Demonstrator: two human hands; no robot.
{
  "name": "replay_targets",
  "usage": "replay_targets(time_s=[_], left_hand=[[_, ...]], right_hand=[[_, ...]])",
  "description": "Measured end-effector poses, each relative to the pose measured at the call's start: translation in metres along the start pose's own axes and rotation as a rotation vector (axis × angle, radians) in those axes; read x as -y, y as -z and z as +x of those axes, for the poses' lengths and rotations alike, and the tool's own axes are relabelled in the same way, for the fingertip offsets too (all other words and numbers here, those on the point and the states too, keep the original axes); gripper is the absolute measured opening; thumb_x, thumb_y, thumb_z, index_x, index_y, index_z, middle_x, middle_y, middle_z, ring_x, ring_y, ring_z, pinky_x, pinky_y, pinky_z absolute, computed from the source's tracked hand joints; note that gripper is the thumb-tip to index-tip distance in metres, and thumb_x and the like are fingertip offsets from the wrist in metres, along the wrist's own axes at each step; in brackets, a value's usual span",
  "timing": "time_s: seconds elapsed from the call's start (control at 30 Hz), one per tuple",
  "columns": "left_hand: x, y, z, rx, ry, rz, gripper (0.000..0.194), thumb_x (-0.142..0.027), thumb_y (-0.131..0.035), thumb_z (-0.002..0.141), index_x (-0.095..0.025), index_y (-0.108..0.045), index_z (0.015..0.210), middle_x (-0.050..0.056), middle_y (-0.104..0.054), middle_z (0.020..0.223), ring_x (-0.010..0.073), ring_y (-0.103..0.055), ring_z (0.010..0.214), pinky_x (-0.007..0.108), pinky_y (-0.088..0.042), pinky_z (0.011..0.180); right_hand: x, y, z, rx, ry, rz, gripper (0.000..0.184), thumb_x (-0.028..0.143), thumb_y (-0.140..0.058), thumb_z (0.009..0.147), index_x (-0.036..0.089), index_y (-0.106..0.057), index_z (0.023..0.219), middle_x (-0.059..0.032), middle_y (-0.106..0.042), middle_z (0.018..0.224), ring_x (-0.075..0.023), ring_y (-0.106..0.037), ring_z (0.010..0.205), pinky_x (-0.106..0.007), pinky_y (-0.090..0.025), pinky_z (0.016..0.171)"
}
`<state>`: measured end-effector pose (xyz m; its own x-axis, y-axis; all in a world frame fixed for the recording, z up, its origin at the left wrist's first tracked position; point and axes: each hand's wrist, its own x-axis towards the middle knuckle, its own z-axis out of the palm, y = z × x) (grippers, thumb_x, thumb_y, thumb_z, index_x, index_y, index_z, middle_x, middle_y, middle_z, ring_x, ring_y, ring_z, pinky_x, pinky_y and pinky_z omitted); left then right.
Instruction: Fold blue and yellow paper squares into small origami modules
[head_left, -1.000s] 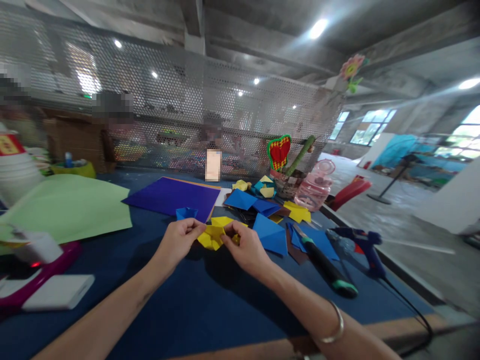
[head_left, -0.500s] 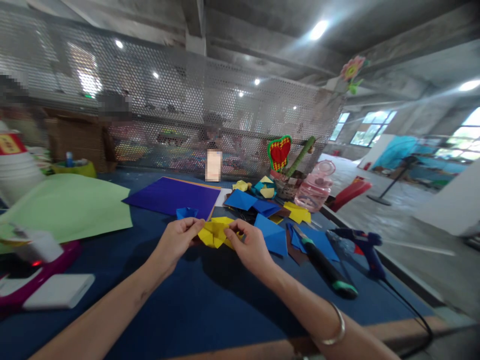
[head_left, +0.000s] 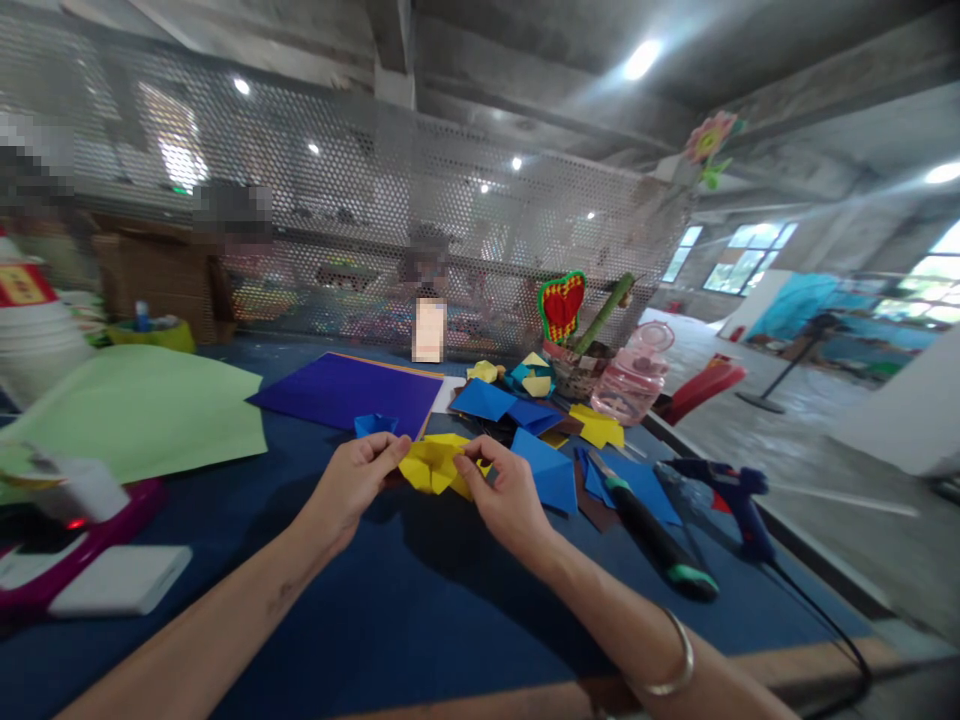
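Note:
A folded piece of yellow paper [head_left: 433, 465] is held up over the blue table between my two hands. My left hand [head_left: 360, 485] pinches its left side with thumb and fingers. On the right side, my right hand [head_left: 504, 490] grips it the same way, its fingertips partly hiding the edge. Just behind my left fingers lies a small folded blue paper [head_left: 375, 425]. Flat blue paper pieces [head_left: 544, 468] lie close to the right of my right hand. A dark purple sheet [head_left: 349, 393] rests farther back.
At the right lie a black-handled cutter [head_left: 660, 545] and a blue glue gun [head_left: 739, 490] with its cord over the table edge. A pink bottle [head_left: 632, 378] stands behind them. A green sheet [head_left: 150, 410] and a white power bank [head_left: 124, 580] are at the left.
The view has shifted very slightly. Both hands keep their pinch on the yellow paper, which is tilted a little differently.

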<state>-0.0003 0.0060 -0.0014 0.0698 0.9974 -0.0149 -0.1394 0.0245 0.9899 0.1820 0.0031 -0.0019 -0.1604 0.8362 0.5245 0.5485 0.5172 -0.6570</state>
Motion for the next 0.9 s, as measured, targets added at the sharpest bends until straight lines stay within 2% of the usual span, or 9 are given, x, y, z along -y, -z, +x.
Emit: replay_targets(time_s=[0.17,0.3,0.43,0.57,0.63,0.73,0.8,0.9], left_hand=[[0.0,-0.001,-0.001,0.051,0.034,0.012,0.037,-0.052,-0.064,0.075,-0.016,-0.064,0.085,0.003,-0.071,0.084,0.0152,-0.065,0.075,0.028,-0.052,0.074],[0.001,-0.004,-0.002,0.133,0.047,0.063,0.042,-0.049,-0.068,0.073,-0.016,-0.062,0.097,0.006,-0.07,0.094,0.0164,-0.066,0.081,0.028,-0.053,0.074],[0.0,-0.008,-0.005,0.236,0.047,0.121,0.047,-0.043,-0.075,0.065,-0.017,-0.061,0.102,0.006,-0.07,0.097,0.0194,-0.065,0.087,0.03,-0.054,0.072],[0.003,-0.009,-0.003,0.196,0.097,0.114,0.037,-0.038,-0.07,0.067,-0.016,-0.06,0.096,0.005,-0.069,0.089,0.0183,-0.066,0.081,0.031,-0.054,0.07],[0.008,-0.006,0.0,0.146,0.046,0.194,0.028,-0.033,-0.063,0.069,-0.016,-0.06,0.091,0.004,-0.067,0.085,0.0176,-0.065,0.073,0.031,-0.054,0.065],[0.015,-0.002,0.003,0.1,-0.161,0.519,0.019,-0.019,-0.051,0.07,-0.017,-0.062,0.085,0.003,-0.066,0.076,0.0169,-0.061,0.062,0.028,-0.049,0.057],[0.017,-0.002,0.001,0.113,-0.295,0.708,0.024,-0.013,-0.046,0.068,-0.018,-0.064,0.081,0.003,-0.067,0.073,0.017,-0.061,0.063,0.028,-0.045,0.06],[0.015,-0.004,-0.003,0.151,-0.353,0.772,0.02,-0.014,-0.048,0.067,-0.019,-0.066,0.076,0.002,-0.068,0.07,0.0179,-0.061,0.067,0.027,-0.043,0.063]], right_hand=[[-0.001,-0.001,-0.001,-0.033,-0.005,-0.053,0.017,0.029,-0.051,0.087,0.019,-0.057,0.075,-0.0023,-0.062,0.074,-0.0158,-0.056,0.07,-0.025,-0.041,0.064],[-0.001,0.0,0.0,-0.086,-0.036,-0.083,0.016,0.028,-0.051,0.086,0.018,-0.058,0.075,-0.0028,-0.063,0.075,-0.0158,-0.056,0.069,-0.025,-0.041,0.062],[0.001,0.0,-0.001,-0.081,-0.06,-0.061,0.014,0.028,-0.051,0.086,0.019,-0.057,0.076,-0.0021,-0.063,0.075,-0.0156,-0.056,0.069,-0.025,-0.041,0.061],[0.004,-0.002,-0.004,-0.01,-0.045,-0.075,0.002,0.021,-0.054,0.08,0.02,-0.054,0.082,-0.0014,-0.063,0.078,-0.0168,-0.057,0.073,-0.027,-0.043,0.066],[0.006,-0.004,-0.006,0.028,0.024,-0.103,0.02,0.015,-0.055,0.074,0.019,-0.055,0.094,-0.0035,-0.063,0.088,-0.0189,-0.058,0.082,-0.03,-0.045,0.074],[0.009,-0.005,-0.009,0.094,0.172,-0.116,0.047,0.008,-0.052,0.072,0.02,-0.052,0.117,-0.0069,-0.062,0.105,-0.021,-0.055,0.098,-0.033,-0.044,0.085],[0.009,-0.005,-0.009,0.132,0.227,-0.102,0.042,0.01,-0.052,0.078,0.021,-0.053,0.119,-0.0075,-0.062,0.107,-0.0207,-0.055,0.101,-0.032,-0.044,0.086],[0.004,-0.005,-0.007,0.132,0.199,-0.089,0.014,0.017,-0.053,0.085,0.02,-0.063,0.094,-0.006,-0.066,0.091,-0.0191,-0.059,0.088,-0.028,-0.044,0.077]])
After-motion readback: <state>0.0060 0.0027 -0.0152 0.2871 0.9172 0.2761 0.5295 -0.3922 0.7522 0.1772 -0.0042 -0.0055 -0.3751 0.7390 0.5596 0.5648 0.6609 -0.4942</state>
